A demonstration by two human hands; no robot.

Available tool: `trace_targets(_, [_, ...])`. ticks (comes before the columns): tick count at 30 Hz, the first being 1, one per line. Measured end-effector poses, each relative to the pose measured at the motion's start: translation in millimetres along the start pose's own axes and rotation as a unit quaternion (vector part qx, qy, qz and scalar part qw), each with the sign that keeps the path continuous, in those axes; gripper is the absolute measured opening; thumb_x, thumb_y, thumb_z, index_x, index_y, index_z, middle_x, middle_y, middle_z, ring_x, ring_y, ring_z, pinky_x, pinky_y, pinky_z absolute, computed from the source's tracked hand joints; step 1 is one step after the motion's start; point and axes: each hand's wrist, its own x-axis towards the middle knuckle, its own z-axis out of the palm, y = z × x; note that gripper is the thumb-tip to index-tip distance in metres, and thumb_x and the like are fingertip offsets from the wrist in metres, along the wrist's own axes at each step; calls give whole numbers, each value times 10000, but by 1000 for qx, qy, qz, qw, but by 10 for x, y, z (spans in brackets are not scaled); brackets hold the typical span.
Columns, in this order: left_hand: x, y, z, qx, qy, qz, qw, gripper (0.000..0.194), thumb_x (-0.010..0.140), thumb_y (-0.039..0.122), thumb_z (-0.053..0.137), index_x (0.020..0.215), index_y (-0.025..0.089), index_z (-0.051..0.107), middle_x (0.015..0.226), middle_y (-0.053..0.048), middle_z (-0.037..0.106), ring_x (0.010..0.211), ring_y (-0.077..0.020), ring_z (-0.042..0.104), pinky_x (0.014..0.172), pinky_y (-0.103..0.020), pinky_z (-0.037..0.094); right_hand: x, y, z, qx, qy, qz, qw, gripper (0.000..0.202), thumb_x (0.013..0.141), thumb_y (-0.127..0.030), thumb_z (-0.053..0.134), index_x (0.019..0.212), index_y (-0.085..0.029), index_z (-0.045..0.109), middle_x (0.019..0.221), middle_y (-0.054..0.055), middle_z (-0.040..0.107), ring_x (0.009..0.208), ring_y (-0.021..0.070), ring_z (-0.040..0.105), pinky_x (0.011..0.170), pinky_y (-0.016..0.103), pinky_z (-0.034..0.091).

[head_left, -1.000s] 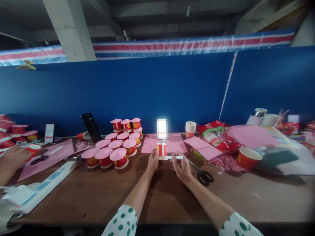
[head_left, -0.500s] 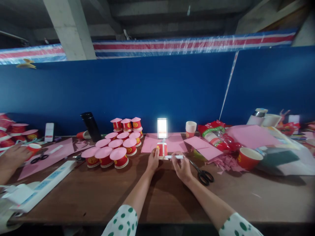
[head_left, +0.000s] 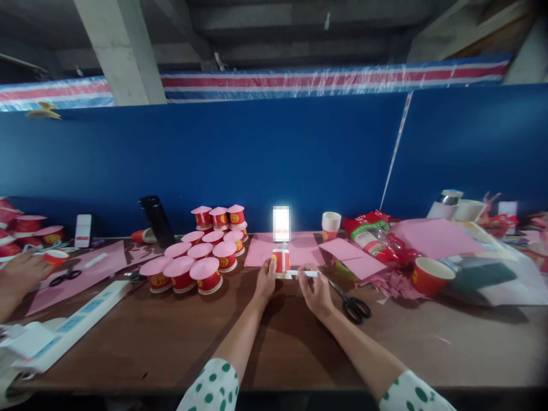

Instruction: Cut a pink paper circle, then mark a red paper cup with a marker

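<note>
My left hand (head_left: 266, 281) grips a red paper cup (head_left: 281, 260) with white stripes, upside down just above the table. In my right hand (head_left: 317, 292) is a slim white pen (head_left: 309, 274), held level between the fingers. The pen's tip is at the cup's lower rim; whether it touches I cannot tell. Black-handled scissors (head_left: 356, 310) lie beside my right hand. Left of my left hand stand several red cups topped with pink paper cones (head_left: 206, 269). Behind the held cup is a pink sheet (head_left: 306, 245) with a bright phone screen (head_left: 281, 222) upright at its back.
A white power strip (head_left: 81, 319) and a black flask (head_left: 156, 221) are on the left, near another person's hand (head_left: 21, 277). To the right lie pink paper scraps (head_left: 396, 285), a red-green bag (head_left: 367, 237) and a red cup (head_left: 432, 277). A blue partition (head_left: 240, 154) runs behind.
The whole view has shifted very slightly. Both my hands, the cup and the pen keep nearly the same pose.
</note>
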Motion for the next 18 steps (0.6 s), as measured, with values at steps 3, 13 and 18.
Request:
trace_targets(3, [5,-16,-3,7,0,12,1000,427,795,523,391,896,158,588,764,-42,625,693,-169,558,667,-275,428,1,14,1,5,7,5,1000,221,881,-295,394,770,-169,537,639,32,589,528,130,521,535,232,401])
trace_targets(13, [18,-36,7,-2,16,-20,1000,453,760,553,429,906,158,598,783,-56,643,700,-183,576,671,-285,442,-6,5,19,-2,-5,-2,1000,199,875,-264,397,783,-163,542,651,22,590,517,115,508,527,220,394])
trace_targets(18, [8,-13,-9,1,2,-3,1000,458,770,551,416,912,152,592,810,-64,639,728,-186,576,702,-297,438,3,11,8,-6,9,1,1000,207,876,-261,394,765,-167,541,656,28,596,515,119,499,533,228,391])
